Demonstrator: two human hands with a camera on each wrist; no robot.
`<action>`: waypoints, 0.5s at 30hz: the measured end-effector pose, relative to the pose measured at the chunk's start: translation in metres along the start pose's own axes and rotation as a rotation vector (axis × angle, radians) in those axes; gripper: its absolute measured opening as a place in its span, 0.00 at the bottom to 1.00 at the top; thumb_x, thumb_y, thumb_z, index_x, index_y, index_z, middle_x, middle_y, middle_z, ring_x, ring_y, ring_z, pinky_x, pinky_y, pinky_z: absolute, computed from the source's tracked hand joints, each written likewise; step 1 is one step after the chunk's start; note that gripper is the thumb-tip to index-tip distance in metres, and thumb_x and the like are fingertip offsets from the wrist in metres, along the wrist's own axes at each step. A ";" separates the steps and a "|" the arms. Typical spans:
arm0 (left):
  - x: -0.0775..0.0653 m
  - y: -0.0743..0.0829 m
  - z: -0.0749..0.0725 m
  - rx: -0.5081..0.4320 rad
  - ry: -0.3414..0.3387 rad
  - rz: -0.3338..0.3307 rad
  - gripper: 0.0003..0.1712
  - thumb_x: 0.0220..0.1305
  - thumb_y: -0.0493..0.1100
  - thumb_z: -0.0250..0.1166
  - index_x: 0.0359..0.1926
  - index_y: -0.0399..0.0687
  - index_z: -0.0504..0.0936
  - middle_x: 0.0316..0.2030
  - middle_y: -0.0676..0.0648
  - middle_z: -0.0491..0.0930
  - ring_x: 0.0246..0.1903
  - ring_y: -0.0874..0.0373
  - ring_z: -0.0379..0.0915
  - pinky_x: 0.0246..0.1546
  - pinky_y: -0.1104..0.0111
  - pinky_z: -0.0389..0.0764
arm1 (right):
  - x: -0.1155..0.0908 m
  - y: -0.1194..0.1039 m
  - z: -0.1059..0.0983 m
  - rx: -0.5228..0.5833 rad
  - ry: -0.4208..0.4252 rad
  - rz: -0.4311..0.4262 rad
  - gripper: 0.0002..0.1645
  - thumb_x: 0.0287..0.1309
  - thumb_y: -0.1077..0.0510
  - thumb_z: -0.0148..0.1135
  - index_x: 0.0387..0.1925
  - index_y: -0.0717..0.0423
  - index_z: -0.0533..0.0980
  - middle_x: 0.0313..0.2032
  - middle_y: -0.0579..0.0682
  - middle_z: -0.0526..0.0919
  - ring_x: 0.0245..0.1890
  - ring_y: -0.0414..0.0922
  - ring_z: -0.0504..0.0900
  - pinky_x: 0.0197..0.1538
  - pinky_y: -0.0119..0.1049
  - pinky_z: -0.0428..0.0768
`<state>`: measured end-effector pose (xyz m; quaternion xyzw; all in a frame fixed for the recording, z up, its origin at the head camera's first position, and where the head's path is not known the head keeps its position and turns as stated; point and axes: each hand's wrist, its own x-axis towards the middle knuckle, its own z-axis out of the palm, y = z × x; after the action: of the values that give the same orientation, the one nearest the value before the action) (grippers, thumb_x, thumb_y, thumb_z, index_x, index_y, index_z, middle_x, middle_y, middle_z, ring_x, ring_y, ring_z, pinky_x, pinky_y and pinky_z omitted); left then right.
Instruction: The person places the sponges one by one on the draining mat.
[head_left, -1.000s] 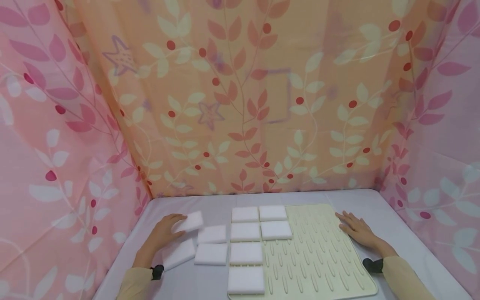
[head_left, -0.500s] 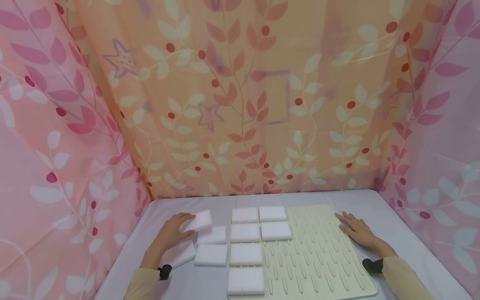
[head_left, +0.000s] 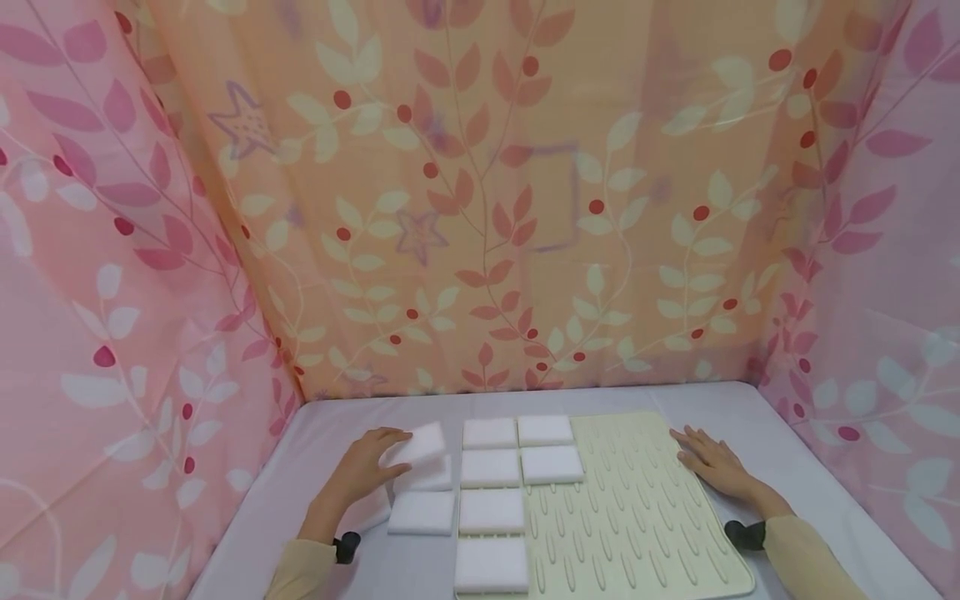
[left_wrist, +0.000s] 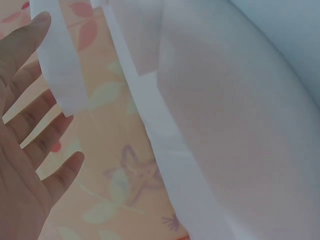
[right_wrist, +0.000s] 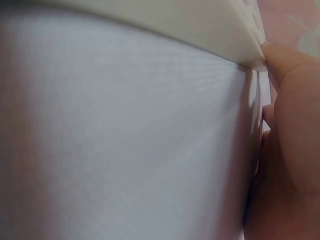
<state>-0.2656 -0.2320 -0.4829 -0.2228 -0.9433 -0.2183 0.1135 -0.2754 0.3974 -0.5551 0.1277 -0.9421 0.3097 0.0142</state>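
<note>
My left hand [head_left: 362,468] pinches a white sponge block [head_left: 425,442] between thumb and fingers, raised over the loose sponges left of the mat. In the left wrist view this sponge [left_wrist: 60,65] shows edge-on by the fingertips, clear of the table. Beneath it a second loose sponge [head_left: 437,477] is partly covered, and a third [head_left: 422,512] lies nearer. My right hand [head_left: 717,468] rests with extended fingers beside the pale cream ribbed mat [head_left: 622,517]. The right wrist view has its thumb [right_wrist: 285,62] right at the mat's edge [right_wrist: 200,27].
Several white sponges stand on the mat: a column along its left side, plus two in a second column, the nearer of these [head_left: 552,464] below the far one [head_left: 546,430]. Another loose sponge [head_left: 375,508] shows partly behind my left wrist. Patterned curtains [head_left: 480,208] enclose the table [head_left: 420,408].
My left hand has carried the pinched sponge to the right, from the table's left side to over the loose sponges. The right hand has stayed at the mat's edge.
</note>
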 end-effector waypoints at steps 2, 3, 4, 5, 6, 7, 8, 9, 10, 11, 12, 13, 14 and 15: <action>0.002 0.004 0.003 0.011 0.002 0.013 0.30 0.50 0.54 0.70 0.56 0.54 0.77 0.53 0.49 0.76 0.54 0.48 0.69 0.54 0.49 0.69 | 0.000 0.001 0.001 -0.005 0.002 -0.004 0.35 0.65 0.45 0.49 0.68 0.56 0.58 0.67 0.71 0.49 0.66 0.71 0.41 0.61 0.67 0.31; 0.003 0.005 0.005 0.016 0.004 0.021 0.30 0.50 0.55 0.69 0.56 0.54 0.77 0.53 0.49 0.75 0.55 0.48 0.69 0.54 0.49 0.69 | 0.000 0.002 0.001 -0.005 0.002 -0.004 0.35 0.64 0.44 0.49 0.68 0.56 0.58 0.67 0.71 0.49 0.66 0.71 0.41 0.61 0.67 0.30; 0.004 0.007 0.006 0.021 0.010 0.038 0.31 0.50 0.55 0.69 0.56 0.54 0.77 0.53 0.49 0.75 0.54 0.48 0.69 0.54 0.50 0.69 | 0.000 0.003 0.001 -0.008 0.002 -0.005 0.35 0.65 0.44 0.49 0.68 0.56 0.58 0.67 0.70 0.49 0.66 0.71 0.41 0.61 0.67 0.31; 0.004 0.010 0.007 0.017 0.013 0.051 0.31 0.51 0.56 0.69 0.56 0.54 0.77 0.53 0.49 0.75 0.54 0.48 0.69 0.54 0.50 0.69 | 0.000 0.003 0.002 -0.010 0.004 -0.006 0.35 0.64 0.44 0.49 0.68 0.55 0.58 0.67 0.70 0.49 0.66 0.70 0.41 0.61 0.67 0.31; 0.005 0.013 0.009 0.014 0.018 0.069 0.31 0.51 0.56 0.69 0.56 0.53 0.77 0.53 0.48 0.75 0.54 0.48 0.69 0.53 0.49 0.69 | 0.000 0.004 0.002 -0.012 0.005 -0.006 0.35 0.64 0.44 0.49 0.68 0.55 0.58 0.67 0.70 0.49 0.66 0.70 0.41 0.61 0.67 0.31; 0.006 0.015 0.009 0.015 0.021 0.086 0.31 0.51 0.56 0.69 0.56 0.53 0.77 0.53 0.48 0.75 0.54 0.48 0.70 0.53 0.49 0.70 | 0.000 0.004 0.002 -0.012 0.006 -0.008 0.35 0.64 0.44 0.49 0.68 0.55 0.59 0.67 0.70 0.49 0.66 0.70 0.41 0.61 0.67 0.31; 0.008 0.018 0.010 0.015 0.022 0.099 0.31 0.51 0.56 0.68 0.56 0.52 0.77 0.53 0.48 0.75 0.54 0.48 0.70 0.53 0.49 0.70 | 0.000 0.004 0.002 -0.014 0.006 -0.008 0.35 0.64 0.44 0.49 0.68 0.56 0.58 0.67 0.70 0.49 0.66 0.70 0.41 0.61 0.67 0.31; 0.009 0.021 0.011 0.018 0.024 0.115 0.31 0.52 0.56 0.68 0.56 0.52 0.77 0.53 0.47 0.76 0.54 0.48 0.70 0.52 0.49 0.70 | 0.000 0.004 0.002 -0.016 0.009 -0.008 0.35 0.64 0.44 0.49 0.67 0.56 0.59 0.67 0.70 0.49 0.66 0.70 0.41 0.61 0.67 0.31; 0.010 0.024 0.012 0.018 0.021 0.126 0.31 0.52 0.57 0.68 0.56 0.51 0.76 0.53 0.47 0.76 0.54 0.48 0.70 0.52 0.49 0.70 | 0.000 0.004 0.001 -0.015 0.009 -0.010 0.35 0.64 0.44 0.49 0.67 0.56 0.59 0.67 0.70 0.49 0.66 0.70 0.41 0.61 0.67 0.31; 0.011 0.027 0.013 0.022 0.019 0.132 0.31 0.52 0.57 0.68 0.56 0.52 0.76 0.52 0.47 0.76 0.53 0.48 0.70 0.52 0.50 0.70 | 0.000 0.003 0.001 -0.014 0.009 -0.011 0.35 0.64 0.44 0.49 0.67 0.56 0.59 0.67 0.70 0.49 0.66 0.70 0.41 0.61 0.67 0.31; 0.013 0.029 0.014 0.032 0.017 0.138 0.31 0.52 0.57 0.67 0.56 0.52 0.76 0.52 0.47 0.76 0.53 0.48 0.70 0.52 0.50 0.71 | 0.001 0.003 0.001 -0.012 0.008 -0.010 0.35 0.64 0.44 0.49 0.68 0.56 0.58 0.67 0.70 0.49 0.66 0.70 0.41 0.61 0.67 0.31; 0.014 0.032 0.015 0.042 0.012 0.142 0.31 0.53 0.57 0.67 0.57 0.52 0.76 0.53 0.48 0.75 0.53 0.49 0.71 0.52 0.51 0.71 | 0.001 0.003 0.001 -0.008 0.008 -0.009 0.35 0.64 0.44 0.49 0.68 0.56 0.58 0.67 0.70 0.49 0.66 0.70 0.41 0.61 0.67 0.30; 0.016 0.034 0.016 0.048 0.007 0.142 0.31 0.53 0.57 0.67 0.57 0.53 0.76 0.53 0.48 0.75 0.53 0.49 0.71 0.52 0.51 0.71 | 0.001 0.003 0.000 -0.007 0.008 -0.008 0.35 0.64 0.44 0.49 0.68 0.56 0.58 0.67 0.70 0.49 0.66 0.70 0.41 0.61 0.67 0.30; 0.017 0.037 0.017 0.051 0.002 0.143 0.31 0.53 0.57 0.67 0.57 0.53 0.76 0.53 0.48 0.75 0.53 0.49 0.70 0.52 0.51 0.71 | 0.001 0.002 0.000 -0.006 0.008 -0.008 0.35 0.64 0.44 0.49 0.68 0.56 0.58 0.67 0.70 0.49 0.66 0.70 0.41 0.61 0.67 0.30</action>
<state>-0.2653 -0.1884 -0.4788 -0.2866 -0.9301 -0.1855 0.1354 -0.2768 0.3989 -0.5565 0.1301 -0.9424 0.3075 0.0196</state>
